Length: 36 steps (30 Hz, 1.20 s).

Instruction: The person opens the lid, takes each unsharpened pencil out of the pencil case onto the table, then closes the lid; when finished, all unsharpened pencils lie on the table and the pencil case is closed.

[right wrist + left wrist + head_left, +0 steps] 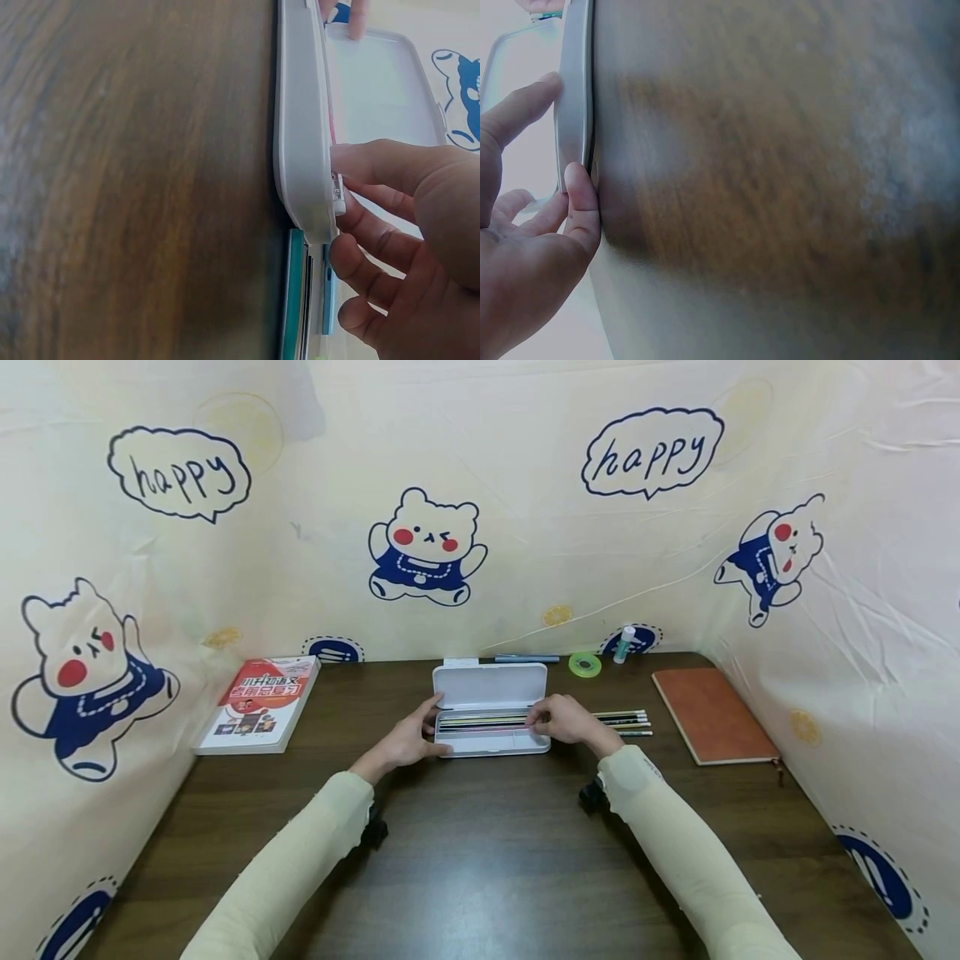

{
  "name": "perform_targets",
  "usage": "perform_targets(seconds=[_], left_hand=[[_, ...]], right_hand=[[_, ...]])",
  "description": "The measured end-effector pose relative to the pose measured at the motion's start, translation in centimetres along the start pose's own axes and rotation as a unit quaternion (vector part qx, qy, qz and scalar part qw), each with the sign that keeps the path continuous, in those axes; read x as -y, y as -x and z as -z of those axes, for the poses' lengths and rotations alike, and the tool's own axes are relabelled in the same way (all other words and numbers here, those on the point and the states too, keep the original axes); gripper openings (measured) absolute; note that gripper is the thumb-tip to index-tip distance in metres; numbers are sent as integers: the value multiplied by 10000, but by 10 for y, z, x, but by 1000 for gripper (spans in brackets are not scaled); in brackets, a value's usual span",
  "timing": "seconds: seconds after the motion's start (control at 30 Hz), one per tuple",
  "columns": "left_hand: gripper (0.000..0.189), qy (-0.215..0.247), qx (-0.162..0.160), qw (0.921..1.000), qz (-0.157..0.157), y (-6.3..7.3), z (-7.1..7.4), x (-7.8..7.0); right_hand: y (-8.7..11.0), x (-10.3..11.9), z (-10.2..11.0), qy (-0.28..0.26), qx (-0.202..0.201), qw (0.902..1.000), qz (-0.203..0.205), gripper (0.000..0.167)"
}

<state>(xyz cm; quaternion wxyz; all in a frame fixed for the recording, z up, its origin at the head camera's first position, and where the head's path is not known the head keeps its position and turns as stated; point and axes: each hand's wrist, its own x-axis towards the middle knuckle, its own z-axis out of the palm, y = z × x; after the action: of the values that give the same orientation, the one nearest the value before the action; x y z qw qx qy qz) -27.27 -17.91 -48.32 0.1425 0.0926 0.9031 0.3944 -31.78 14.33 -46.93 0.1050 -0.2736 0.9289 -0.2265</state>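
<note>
A white pencil case (491,745) lies on the table with its lid (491,685) raised at the back. Several pencils (480,723) lie lengthwise inside it. At its left end, my left hand (408,739) holds the case, one digit at the front corner and others by the side and lid. My right hand (562,720) is over the right end of the case. In the right wrist view, its thumb and fingers pinch the white-ended tip of a pencil (338,196) at the case rim. More pencils (630,720) lie on the table just right of the case.
A red and white book (258,706) lies to the left, a brown notebook (716,714) to the right. Behind the case are a blue pen-like item (527,658), a green tape roll (585,665) and a glue stick (623,644). A printed cloth backs the table.
</note>
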Motion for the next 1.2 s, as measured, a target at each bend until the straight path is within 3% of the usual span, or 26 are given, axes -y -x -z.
perform_targets(seconds=[0.37, 0.8, 1.2], left_hand=[[105, 25, 7, 10000, 9, 1, 0, -1], [105, 24, 19, 10000, 16, 1, 0, 0], [104, -16, -3, 10000, -19, -1, -1, 2]], right_hand=[[5, -1, 7, -365, -145, 9992, -60, 10], [25, -24, 28, -823, -458, 9956, 11, 9], [55, -49, 50, -861, -710, 9928, -430, 9]])
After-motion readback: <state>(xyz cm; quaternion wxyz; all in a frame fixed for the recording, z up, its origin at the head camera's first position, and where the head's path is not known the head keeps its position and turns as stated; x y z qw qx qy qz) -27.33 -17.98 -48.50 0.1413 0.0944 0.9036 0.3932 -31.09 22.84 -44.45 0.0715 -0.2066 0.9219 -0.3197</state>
